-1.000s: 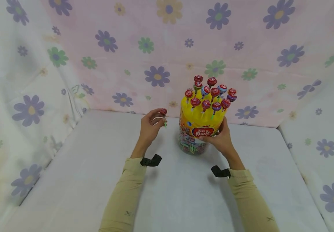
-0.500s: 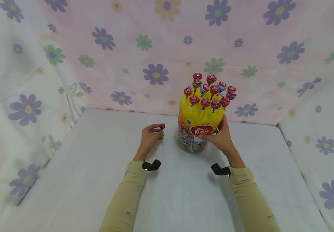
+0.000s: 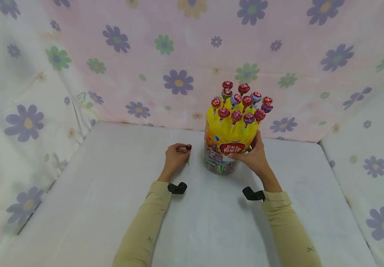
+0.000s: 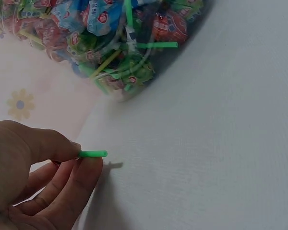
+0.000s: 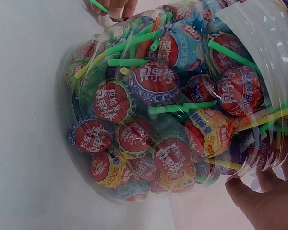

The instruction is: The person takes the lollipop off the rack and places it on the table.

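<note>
A clear jar (image 5: 134, 129) full of wrapped lollipops stands on the table, with a yellow top (image 3: 232, 128) from which several lollipops (image 3: 236, 116) stick up. On the jar's right side, my right hand (image 3: 256, 157) grips it, the thumb across the front by the red label (image 3: 232, 148). To the left of the jar, low over the table, my left hand (image 3: 175, 158) pinches a lollipop (image 3: 188, 147) with a dark red head uppermost. The end of its green stick (image 4: 93, 154) pokes out between thumb and fingers in the left wrist view; there the head is hidden.
The white table (image 3: 192, 222) spreads in front of the jar and to both sides. Behind it hangs a flower-print cloth (image 3: 111, 74), and more of it closes off both sides. Each wrist wears a black camera mount (image 3: 177, 188).
My left hand has come down with the lollipop from beside the jar's upper part to nearer the table. The right hand keeps its grip on the jar.
</note>
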`<action>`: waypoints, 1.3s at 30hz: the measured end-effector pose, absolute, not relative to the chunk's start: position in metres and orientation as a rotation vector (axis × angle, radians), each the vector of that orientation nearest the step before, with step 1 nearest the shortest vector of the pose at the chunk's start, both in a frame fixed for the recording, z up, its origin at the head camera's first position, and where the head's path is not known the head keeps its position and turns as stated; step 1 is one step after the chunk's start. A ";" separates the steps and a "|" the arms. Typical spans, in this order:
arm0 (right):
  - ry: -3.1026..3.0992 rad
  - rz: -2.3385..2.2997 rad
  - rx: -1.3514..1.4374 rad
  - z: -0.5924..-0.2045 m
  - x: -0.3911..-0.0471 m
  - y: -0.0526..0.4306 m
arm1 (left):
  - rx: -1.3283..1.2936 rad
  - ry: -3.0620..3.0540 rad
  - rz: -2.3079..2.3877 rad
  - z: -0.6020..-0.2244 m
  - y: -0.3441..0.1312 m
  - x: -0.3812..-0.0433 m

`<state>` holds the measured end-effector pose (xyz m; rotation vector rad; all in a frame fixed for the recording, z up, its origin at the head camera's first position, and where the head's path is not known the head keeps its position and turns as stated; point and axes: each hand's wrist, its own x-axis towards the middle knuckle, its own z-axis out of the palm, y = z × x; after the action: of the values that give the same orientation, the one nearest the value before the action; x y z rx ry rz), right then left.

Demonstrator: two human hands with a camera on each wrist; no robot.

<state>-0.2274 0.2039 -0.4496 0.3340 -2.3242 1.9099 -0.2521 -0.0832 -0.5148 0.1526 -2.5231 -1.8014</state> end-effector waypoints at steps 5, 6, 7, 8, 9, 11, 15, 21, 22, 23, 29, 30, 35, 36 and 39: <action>-2.332 1.909 0.324 -0.448 -0.227 0.203 | 0.128 -2.559 -1.715 -0.515 -0.083 -0.252; -2.336 1.910 0.323 -0.448 -0.227 0.203 | 0.128 -2.559 -1.709 -0.516 -0.083 -0.251; -2.339 1.909 0.325 -0.448 -0.227 0.203 | 0.126 -2.559 -1.698 -0.516 -0.083 -0.251; -2.341 1.908 0.325 -0.448 -0.227 0.203 | 0.119 -2.556 -1.691 -0.517 -0.083 -0.251; -2.339 1.908 0.327 -0.448 -0.227 0.203 | 0.112 -2.552 -1.685 -0.517 -0.084 -0.251; -2.335 1.905 0.330 -0.448 -0.227 0.203 | 0.089 -2.542 -1.674 -0.517 -0.084 -0.250; -2.327 1.901 0.339 -0.449 -0.227 0.204 | 0.044 -2.543 -1.620 -0.517 -0.084 -0.249; -2.334 1.883 0.348 -0.450 -0.228 0.205 | 0.013 -2.600 -1.529 -0.511 -0.085 -0.246; -2.336 1.882 0.348 -0.450 -0.228 0.206 | 0.007 -2.613 -1.526 -0.508 -0.086 -0.245; -2.338 1.880 0.349 -0.450 -0.228 0.206 | -0.002 -2.627 -1.523 -0.505 -0.087 -0.244; -2.345 1.874 0.349 -0.448 -0.228 0.206 | -0.172 -2.691 -1.552 -0.479 -0.099 -0.243; -2.343 1.875 0.352 -0.448 -0.228 0.206 | -0.221 -2.690 -1.557 -0.473 -0.100 -0.243; -2.339 1.887 0.347 -0.448 -0.229 0.207 | -0.426 -2.588 -1.620 -0.440 -0.101 -0.239; -2.341 1.888 0.345 -0.447 -0.229 0.206 | -0.456 -2.540 -1.646 -0.434 -0.099 -0.239; -2.349 1.887 0.344 -0.448 -0.228 0.205 | -0.518 -2.382 -1.713 -0.414 -0.093 -0.235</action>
<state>-0.2285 0.2054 -0.4477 0.3435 -2.3487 1.8865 -0.2345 -0.0928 -0.4138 -0.5179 -2.3825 -1.7131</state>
